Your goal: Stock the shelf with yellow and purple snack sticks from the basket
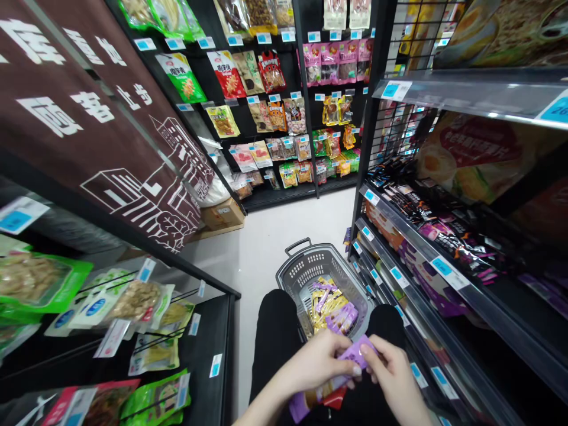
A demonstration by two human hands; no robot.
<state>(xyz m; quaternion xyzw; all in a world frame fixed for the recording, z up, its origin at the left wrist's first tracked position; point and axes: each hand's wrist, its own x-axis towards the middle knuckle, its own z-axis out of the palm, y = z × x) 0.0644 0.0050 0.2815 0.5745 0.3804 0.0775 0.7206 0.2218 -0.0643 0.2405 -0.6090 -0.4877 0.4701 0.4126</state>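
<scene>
Both hands are engaged on a purple packet (362, 345) over the person's lap, just short of a grey basket (316, 258). The left hand (326, 358) pinches the packet between thumb and fingers along its length; the right hand (390, 362) pinches it near its upper end, with the thumb on top. This paired hold presumably keeps a limp wrapper flat and steady where a single grip would let it fold. A further purple and gold length runs out below the left hand; whether this is the same packet or another cannot be determined. A red item (336, 398) shows beneath the hands, too covered to identify. The basket stands on the floor (260, 254), its near end between two black-clad knees (276, 313), a position that appears to put its contents within short reach. Inside, gold packets (327, 309) and purple packets (342, 319) lie loosely heaped, some overlapping. To the right, dark slim packets (408, 198) lie piled along a shelf behind a clear front strip, which likely stops them sliding off. Across the aisle, pouches (228, 74) hang in rows above price labels (264, 38), evidently so that their printed fronts face outward.
</scene>
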